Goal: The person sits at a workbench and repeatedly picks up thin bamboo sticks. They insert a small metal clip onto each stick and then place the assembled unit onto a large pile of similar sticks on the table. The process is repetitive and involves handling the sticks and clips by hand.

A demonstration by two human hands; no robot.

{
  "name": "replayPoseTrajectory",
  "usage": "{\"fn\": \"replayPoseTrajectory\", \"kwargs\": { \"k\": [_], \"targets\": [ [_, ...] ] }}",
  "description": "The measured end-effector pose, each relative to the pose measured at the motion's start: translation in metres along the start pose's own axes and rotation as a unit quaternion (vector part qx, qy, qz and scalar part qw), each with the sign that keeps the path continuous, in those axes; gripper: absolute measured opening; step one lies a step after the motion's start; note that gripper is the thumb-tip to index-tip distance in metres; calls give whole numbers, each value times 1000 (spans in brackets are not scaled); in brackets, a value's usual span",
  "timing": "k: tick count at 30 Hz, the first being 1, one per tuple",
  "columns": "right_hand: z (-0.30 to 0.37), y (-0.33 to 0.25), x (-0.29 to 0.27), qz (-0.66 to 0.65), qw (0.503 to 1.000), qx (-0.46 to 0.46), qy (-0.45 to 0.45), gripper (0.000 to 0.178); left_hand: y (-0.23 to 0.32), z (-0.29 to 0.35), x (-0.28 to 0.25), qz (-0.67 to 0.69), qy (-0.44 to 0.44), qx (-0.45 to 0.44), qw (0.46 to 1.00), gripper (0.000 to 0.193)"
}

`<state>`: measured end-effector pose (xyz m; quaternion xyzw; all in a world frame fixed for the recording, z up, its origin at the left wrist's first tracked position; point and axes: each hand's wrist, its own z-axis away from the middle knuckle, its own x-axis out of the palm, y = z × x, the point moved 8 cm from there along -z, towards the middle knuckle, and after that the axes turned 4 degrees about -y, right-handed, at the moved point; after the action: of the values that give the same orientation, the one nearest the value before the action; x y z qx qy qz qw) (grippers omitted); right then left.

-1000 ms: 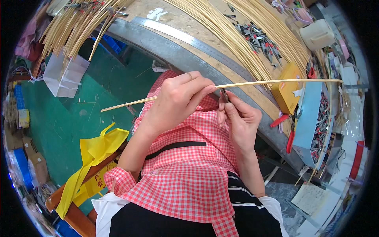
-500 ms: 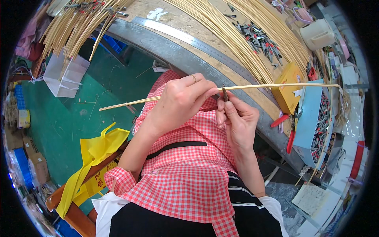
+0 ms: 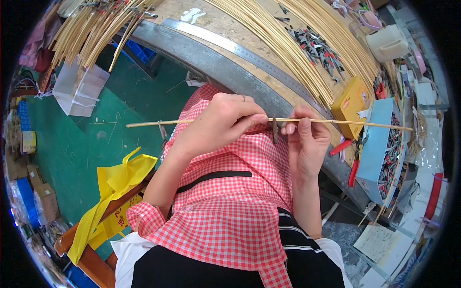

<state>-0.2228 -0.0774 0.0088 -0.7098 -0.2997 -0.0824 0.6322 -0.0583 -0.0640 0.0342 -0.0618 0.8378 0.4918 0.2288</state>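
Observation:
A long, thin bamboo strip (image 3: 367, 124) lies nearly level across my lap, held up in front of me. My left hand (image 3: 218, 122) is closed around it left of its middle, with thumb and forefinger pinched together. To the right, my right hand (image 3: 309, 139) has its thumb and fingers closed on the same strip. Between the two hands a small dark metal clip (image 3: 275, 130) hangs on the strip, touched by neither hand. Another small clip (image 3: 162, 129) sits near the strip's left end.
On the workbench are a metal ruler (image 3: 211, 39), bundles of bamboo strips (image 3: 273, 45) and a pile of clips (image 3: 317, 50). A yellow box (image 3: 352, 106), red-handled pliers (image 3: 354, 173) and a blue box (image 3: 377, 144) of clips stand at the right. A wooden chair (image 3: 91, 259) with yellow cloth is at left.
My right hand has let go of the dark clip and shifted right along the strip. The strip's left end has risen and its right part dropped, so it lies more level.

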Motion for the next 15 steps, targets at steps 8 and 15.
{"fn": "replayPoseTrajectory", "kwargs": {
  "k": [8, 15],
  "targets": [
    [1, 5, -15, -9, 998, 6, 61, 14, -25, 7, -39, 46, 70, -87, 993, 14],
    [2, 26, 14, 29, 999, 36, 11, 11, 8, 3, -45, -77, 106, 4, 991, 18]
  ]
}}
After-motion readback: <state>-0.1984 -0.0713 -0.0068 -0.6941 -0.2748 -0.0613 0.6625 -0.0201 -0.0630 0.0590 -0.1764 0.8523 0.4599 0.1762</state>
